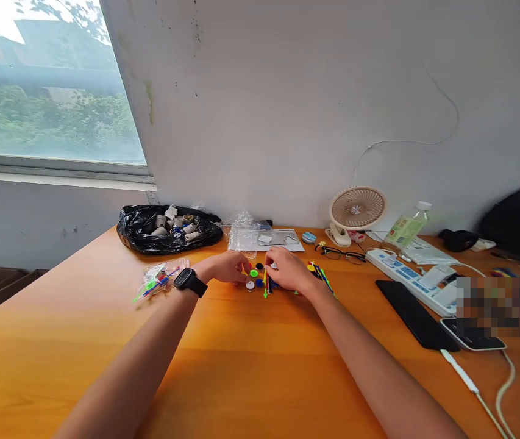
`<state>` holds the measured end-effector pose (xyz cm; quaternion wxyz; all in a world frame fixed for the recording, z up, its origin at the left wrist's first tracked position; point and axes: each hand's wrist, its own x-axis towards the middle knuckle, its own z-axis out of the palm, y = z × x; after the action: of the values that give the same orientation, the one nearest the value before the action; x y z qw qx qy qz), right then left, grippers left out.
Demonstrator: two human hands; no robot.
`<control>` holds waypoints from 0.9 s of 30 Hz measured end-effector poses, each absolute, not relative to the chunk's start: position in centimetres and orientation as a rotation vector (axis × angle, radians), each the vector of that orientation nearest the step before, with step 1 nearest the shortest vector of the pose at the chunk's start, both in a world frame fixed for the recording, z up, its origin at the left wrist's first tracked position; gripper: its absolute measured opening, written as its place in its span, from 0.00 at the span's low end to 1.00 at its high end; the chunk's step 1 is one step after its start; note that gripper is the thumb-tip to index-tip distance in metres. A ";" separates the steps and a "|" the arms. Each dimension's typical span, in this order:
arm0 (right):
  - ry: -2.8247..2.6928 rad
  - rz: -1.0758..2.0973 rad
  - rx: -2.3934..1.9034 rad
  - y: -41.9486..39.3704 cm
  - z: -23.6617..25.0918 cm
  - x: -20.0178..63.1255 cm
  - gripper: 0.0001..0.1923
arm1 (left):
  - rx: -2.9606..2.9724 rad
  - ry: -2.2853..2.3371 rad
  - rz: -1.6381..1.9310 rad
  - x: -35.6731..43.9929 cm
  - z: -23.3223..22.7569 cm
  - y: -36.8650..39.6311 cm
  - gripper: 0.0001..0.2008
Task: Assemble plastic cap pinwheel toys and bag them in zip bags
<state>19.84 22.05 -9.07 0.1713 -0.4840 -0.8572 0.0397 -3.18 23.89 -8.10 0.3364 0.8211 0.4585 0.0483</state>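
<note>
A wooden desk [223, 378], fan [358, 207] and power strip [406, 281] are sitting near a window [53, 91], suggesting a home or office.

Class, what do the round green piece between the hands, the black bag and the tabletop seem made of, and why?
Green piece: probably plastic, by its bright, even colour; finish unclear.
Black bag: likely plastic, by its glossy crinkles.
Tabletop: wood or laminate, by its faint grain and soft sheen.
</note>
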 end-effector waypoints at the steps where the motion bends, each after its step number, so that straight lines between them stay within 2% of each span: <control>1: -2.421 0.112 -1.369 22.1 -8.6 20.1 0.04 | 2.153 1.200 0.143 -3.2 -8.1 23.9 0.13; 5: -2.305 0.202 -1.282 22.5 -6.8 21.2 0.04 | 2.146 1.159 0.285 -3.6 -7.3 23.6 0.15; 8: -2.170 0.466 -1.192 22.7 -5.7 22.0 0.03 | 2.071 1.074 0.412 -4.0 -6.3 23.3 0.15; 17: -2.023 1.026 -1.007 21.0 -2.3 23.4 0.11 | 1.935 0.897 0.505 -4.0 -4.7 22.7 0.21; 22: -2.117 0.999 -1.040 19.1 -0.1 22.7 0.16 | 1.845 0.791 0.560 -3.6 -2.8 21.2 0.20; 27: -2.200 0.939 -0.948 17.4 1.4 21.8 0.17 | 1.799 0.636 0.530 -2.9 -1.8 20.3 0.16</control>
<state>21.75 17.41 1.38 0.2803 -0.3536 -0.8207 0.3504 -2.90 20.34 -1.77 0.5487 0.7595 0.2685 0.2237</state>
